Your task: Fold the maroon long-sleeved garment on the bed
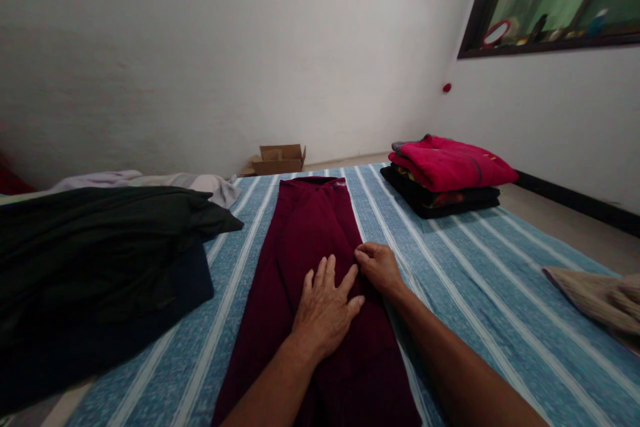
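A pair of maroon trousers (316, 223) lies lengthwise on the blue striped sheet (240, 240), its waistband at the far end and its near end running out of the bottom of the view. My left hand (326, 310) rests flat on the middle of the cloth, fingers spread. Just to its right, my right hand (381, 268) is closed in a pinch on the trousers' right edge. The fingertips of both hands are close together but apart.
Dark clothes (100, 240) are heaped at the left, with pale cloth (200, 187) behind. A folded stack with a bright pink garment (450, 161) on top stands at the far right. Brown cloth (595, 297) lies at the right edge. A cardboard box (280, 159) sits beyond the bed.
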`<state>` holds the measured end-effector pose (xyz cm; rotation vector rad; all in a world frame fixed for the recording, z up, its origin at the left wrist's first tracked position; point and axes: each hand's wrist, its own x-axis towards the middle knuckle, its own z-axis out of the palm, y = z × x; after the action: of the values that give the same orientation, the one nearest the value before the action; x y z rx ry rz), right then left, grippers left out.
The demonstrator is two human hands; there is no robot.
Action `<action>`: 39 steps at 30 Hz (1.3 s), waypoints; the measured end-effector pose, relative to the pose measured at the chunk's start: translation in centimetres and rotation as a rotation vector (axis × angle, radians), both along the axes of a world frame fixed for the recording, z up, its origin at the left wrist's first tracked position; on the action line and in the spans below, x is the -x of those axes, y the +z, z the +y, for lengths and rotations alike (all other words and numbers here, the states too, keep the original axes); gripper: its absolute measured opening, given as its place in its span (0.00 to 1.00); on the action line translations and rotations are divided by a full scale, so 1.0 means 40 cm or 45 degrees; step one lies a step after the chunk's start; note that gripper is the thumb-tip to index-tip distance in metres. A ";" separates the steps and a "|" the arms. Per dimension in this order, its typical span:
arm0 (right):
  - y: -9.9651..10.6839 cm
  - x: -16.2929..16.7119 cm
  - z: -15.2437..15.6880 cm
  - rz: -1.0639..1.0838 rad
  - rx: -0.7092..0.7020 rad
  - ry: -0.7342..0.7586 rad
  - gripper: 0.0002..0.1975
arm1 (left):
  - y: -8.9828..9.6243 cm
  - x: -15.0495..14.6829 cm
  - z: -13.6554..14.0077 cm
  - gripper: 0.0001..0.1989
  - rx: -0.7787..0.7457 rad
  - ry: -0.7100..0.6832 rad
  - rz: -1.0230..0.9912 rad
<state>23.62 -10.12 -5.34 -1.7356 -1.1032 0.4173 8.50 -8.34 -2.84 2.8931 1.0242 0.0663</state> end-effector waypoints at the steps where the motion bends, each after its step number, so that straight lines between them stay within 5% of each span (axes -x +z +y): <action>1: -0.001 0.000 0.000 0.017 -0.007 0.004 0.11 | 0.001 0.000 0.000 0.27 0.001 -0.001 0.002; 16: -0.007 -0.009 -0.003 0.288 0.030 0.057 0.12 | -0.010 0.001 0.002 0.28 -0.019 -0.011 -0.003; 39: 0.027 0.031 0.008 -0.529 0.376 -0.051 0.11 | -0.030 0.011 0.007 0.26 -0.050 -0.039 -0.068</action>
<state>22.38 -9.81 -4.27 -2.1668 -1.3464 0.2029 8.07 -8.05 -4.06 2.9240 0.9801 0.1627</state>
